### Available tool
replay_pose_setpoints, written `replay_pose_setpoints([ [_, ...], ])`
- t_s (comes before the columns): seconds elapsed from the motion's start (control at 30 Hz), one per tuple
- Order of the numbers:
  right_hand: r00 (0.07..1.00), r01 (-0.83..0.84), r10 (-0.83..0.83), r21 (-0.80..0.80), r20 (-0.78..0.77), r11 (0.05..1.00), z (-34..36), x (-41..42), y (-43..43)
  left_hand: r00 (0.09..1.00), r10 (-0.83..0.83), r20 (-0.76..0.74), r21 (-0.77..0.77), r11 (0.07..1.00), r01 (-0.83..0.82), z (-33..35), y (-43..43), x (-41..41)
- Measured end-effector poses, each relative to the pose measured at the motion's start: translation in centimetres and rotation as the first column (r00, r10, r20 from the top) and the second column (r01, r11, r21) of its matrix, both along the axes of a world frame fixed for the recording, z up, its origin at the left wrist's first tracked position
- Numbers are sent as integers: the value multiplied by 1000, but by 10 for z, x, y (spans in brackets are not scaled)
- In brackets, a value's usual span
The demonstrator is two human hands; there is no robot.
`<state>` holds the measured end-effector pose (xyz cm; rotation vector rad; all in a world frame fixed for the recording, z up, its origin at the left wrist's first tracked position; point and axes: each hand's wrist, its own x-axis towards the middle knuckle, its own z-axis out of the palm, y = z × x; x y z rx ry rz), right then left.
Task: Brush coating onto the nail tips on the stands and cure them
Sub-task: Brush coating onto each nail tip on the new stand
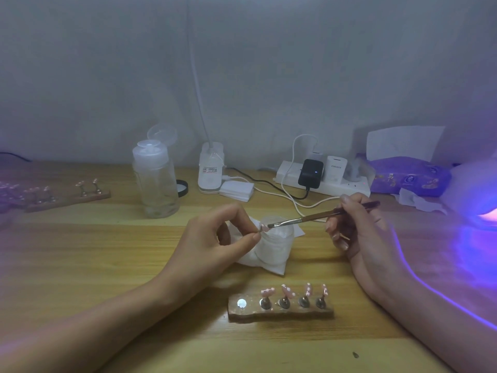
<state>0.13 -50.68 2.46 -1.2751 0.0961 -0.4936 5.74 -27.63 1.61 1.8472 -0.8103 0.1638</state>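
Note:
My left hand (217, 238) pinches a small stand with a pink nail tip (263, 227) between thumb and forefinger, above a white jar (277, 246). My right hand (357, 227) grips a thin brush (317, 217), and its bristle end touches the pink tip. In front of me lies a wooden stand base (281, 312) with several pink nail tips (289, 290) on metal holders; its leftmost spot shows a bare metal disc (241, 303). At the right edge the curing lamp (478, 189) glows purple.
A second wooden base with nail stands (67, 193) lies far left. A clear pump bottle (156, 179), a white lamp foot (211, 170), cotton pads (236, 191), a power strip with chargers (322, 179) and a purple tissue pack (408, 176) line the back of the wooden table (107, 251).

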Motion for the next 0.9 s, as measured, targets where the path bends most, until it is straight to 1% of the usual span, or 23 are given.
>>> replay_pose_setpoints([
  [0.13, 999, -51, 51, -22, 3, 998, 3, 0, 2, 1000, -18, -22, -9, 1000, 18, 0, 1, 1],
  [0.2, 999, -40, 40, -36, -18, 999, 1, 0, 2, 999, -18, -31, -12, 1000, 17, 1, 1, 1],
  [0.3, 1000, -6, 6, -4, -16, 1000, 0, 1, -1, 998, -21, -57, -24, 1000, 20, 1, 1, 0],
  [0.37, 1000, -19, 19, 2, 4, 1000, 2, 0, 0, 996, -26, -87, -34, 999, 23, 1, 0, 0],
  [0.47, 999, -54, 54, -50, 1, 997, 3, 0, 3, 994, -21, -109, -42, 999, 16, 1, 0, 0],
  [0.57, 1000, -18, 18, -25, -15, 1000, 1, 0, 2, 992, -18, -123, -47, 999, 12, 2, 0, -1],
  [0.63, 1000, -12, 12, -9, 7, 1000, 2, 0, 2, 992, -23, -124, -48, 999, 17, 3, 0, -1],
  [0.7, 998, -47, 48, -28, 40, 999, 3, -1, 3, 992, -22, -122, -47, 999, 16, 3, 0, -1],
  [0.77, 997, -63, 66, -54, 38, 997, 2, -1, 4, 992, -12, -122, -47, 999, 7, 2, 0, -1],
  [0.9, 1000, -4, 4, -14, 3, 1000, 1, -1, 1, 991, -14, -132, -51, 999, 8, 2, 0, -1],
])
